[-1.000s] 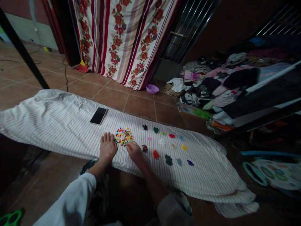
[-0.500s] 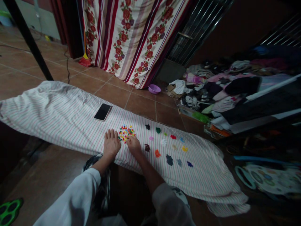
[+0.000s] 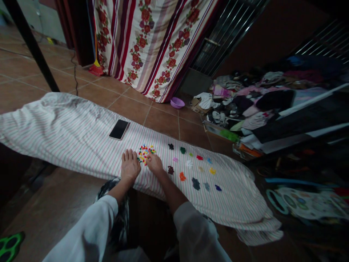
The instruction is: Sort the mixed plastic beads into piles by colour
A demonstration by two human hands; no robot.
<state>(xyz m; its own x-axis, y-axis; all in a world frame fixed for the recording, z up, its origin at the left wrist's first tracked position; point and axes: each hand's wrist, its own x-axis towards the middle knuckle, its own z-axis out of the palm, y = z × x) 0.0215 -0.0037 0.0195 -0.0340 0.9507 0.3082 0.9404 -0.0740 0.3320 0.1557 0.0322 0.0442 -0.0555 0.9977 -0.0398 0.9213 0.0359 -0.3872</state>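
The left hand (image 3: 130,167) lies flat beside the multicoloured pieces (image 3: 144,150). The right hand (image 3: 155,163) curls over them; whether it pinches any, I cannot tell.

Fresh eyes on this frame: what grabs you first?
Probably the tall rose-patterned curtain, hanging at top, left of centre. Then the patch of mixed-colour pieces mid-frame on the striped cloth, with the left hand flat at its left edge, the right hand curled at its right, and single-colour clusters spread farther right. Third, the heap of clothes at right, beyond the cloth.
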